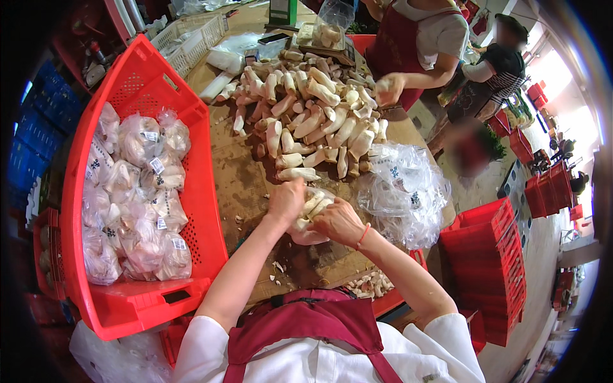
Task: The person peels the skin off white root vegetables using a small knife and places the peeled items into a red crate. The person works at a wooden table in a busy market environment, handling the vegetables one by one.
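Between my hands, low over the table, is a clear plastic bag point(306, 233) with several king oyster mushrooms point(317, 203) inside. My left hand point(287, 200) has its fingers closed at the bag's upper left edge, just below a loose mushroom point(298, 174); whether it grips the plastic is hidden. My right hand point(339, 221) is closed on the bag's right side, fingers bent over its rim. Beyond both hands lies a large heap of king oyster mushrooms point(311, 110). A pile of clear printed bags point(404, 191) rests to the right of my right hand.
A red plastic crate point(218, 230) at left holds several filled bags point(139, 136). Mushroom trimmings point(371, 285) lie near my apron. Across the table are a scale point(330, 48), a phone point(274, 38) and a white basket point(201, 43). A co-worker's hand point(390, 89) is beside the heap. Red crates point(483, 268) stand right.
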